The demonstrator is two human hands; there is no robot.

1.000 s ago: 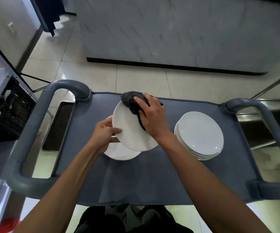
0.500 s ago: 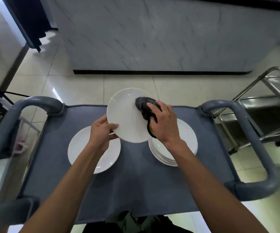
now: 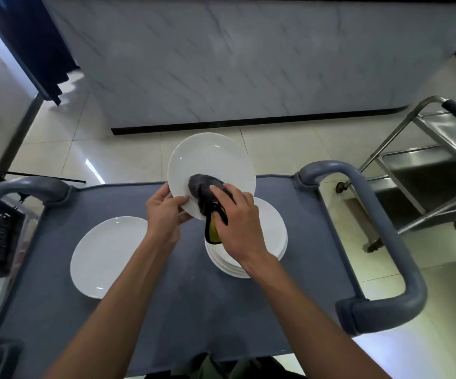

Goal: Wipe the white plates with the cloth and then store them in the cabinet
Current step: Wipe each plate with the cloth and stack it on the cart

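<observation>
Plate [image 3: 210, 162] in hand was the one being wiped: it was held tilted above the far edge of the cart's blue surface [image 3: 183, 310], face toward the person. The left hand [image 3: 166, 212] pinched its near-left rim, thumb on the face and fingers curled behind. The right hand [image 3: 235, 222] gripped a bunched dark cloth [image 3: 202, 187] with a yellow side and pressed it against the lower part of the plate's face. Glazed ware like this looked stiff, smooth and breakable, probably slippery when damp, so the rim seemed the sound place to hold it, with firm pressure against the push of the soft cloth. Below the right hand sat a stack of plates [image 3: 270, 231] on the surface, and a single plate [image 3: 109, 253] lay flat well to the left. Grey handles [image 3: 369, 214] framed the cart's ends, and a steel trolley [image 3: 423, 173] stood on the tiled floor to the right. No cabinet could be picked out.
</observation>
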